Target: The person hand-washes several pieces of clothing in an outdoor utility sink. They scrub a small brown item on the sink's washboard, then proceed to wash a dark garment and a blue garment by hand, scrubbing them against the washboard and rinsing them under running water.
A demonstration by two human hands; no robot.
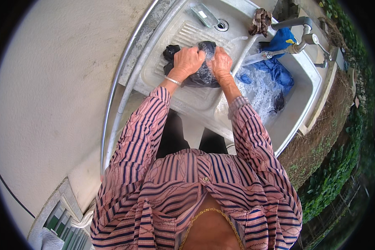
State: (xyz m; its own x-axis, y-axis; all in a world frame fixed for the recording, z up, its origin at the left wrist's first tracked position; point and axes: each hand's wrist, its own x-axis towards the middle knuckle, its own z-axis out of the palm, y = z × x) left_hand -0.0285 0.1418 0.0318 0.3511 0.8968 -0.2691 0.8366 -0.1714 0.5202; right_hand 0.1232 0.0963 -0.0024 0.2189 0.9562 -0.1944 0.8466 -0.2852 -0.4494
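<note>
Both my hands grip a wet black cloth [203, 76] streaked with suds, over the ribbed washboard [190, 32] of a laundry sink. My left hand [189, 61] has its fingers curled into the fabric. A short way to its right, my right hand [221, 62] clutches another part, with foam between the two fists. Some of the dark fabric [171, 53] bunches beyond my left hand. In the basin on the right, blue clothes [276, 73] lie in foamy water [256, 93]. A tap with a clear nozzle [256, 58] points toward that basin, close to my right hand.
A clear plastic container [205, 15] lies by the drain [222, 25]. A brown checked cloth [261, 22] and a blue cloth [281, 42] hang near the metal tap [309, 39]. Metal pipes [120, 68] run along the wall at left; greenery [331, 184] grows at right.
</note>
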